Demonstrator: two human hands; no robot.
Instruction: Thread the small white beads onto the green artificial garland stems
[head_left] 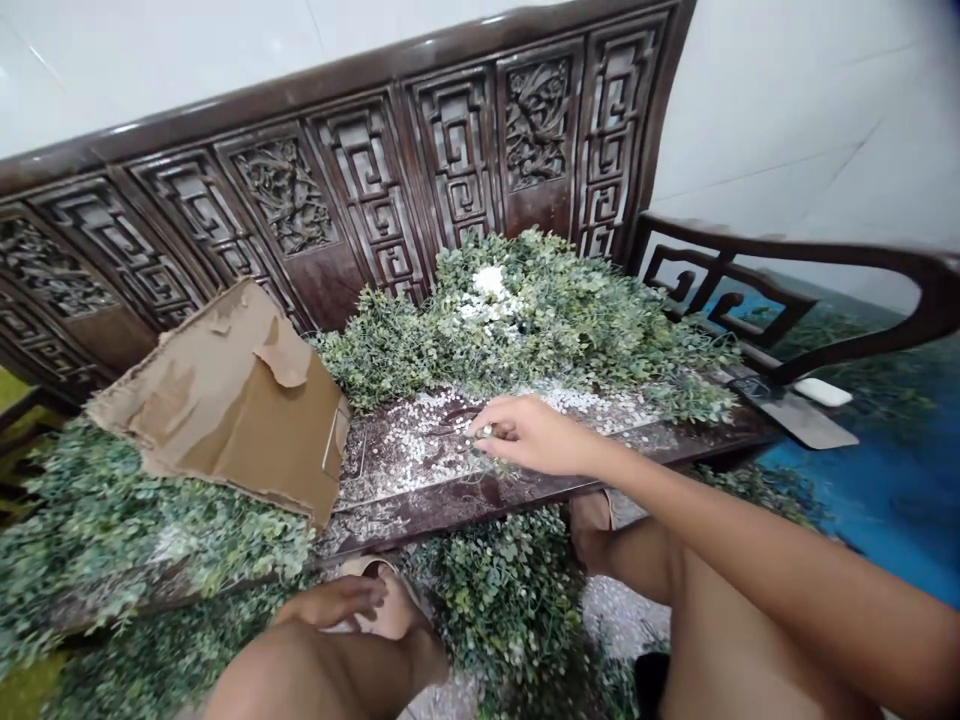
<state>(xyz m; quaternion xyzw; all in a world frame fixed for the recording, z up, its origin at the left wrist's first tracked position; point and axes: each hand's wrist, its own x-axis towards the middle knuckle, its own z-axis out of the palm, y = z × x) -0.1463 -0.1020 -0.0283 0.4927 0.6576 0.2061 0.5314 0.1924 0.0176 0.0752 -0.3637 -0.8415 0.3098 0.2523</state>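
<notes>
Over the dark wooden bench (487, 492), my right hand (525, 434) pinches a small white piece (487, 431), with a bit of greenery just below its fingers. Many small white pieces (427, 425) lie scattered across the seat to its left and behind it. Behind the hand rises a large heap of green artificial foliage (585, 310) with a white patch on top. My left hand (334, 603) rests at my left knee, fingers stretched out and holding nothing visible.
A torn cardboard box (247, 410) stands on the bench at the left, beside more foliage (82, 500). Another bunch (510, 590) sits between my legs. A flat grey object (814, 418) and a white item (823, 391) are at the right armrest (847, 255).
</notes>
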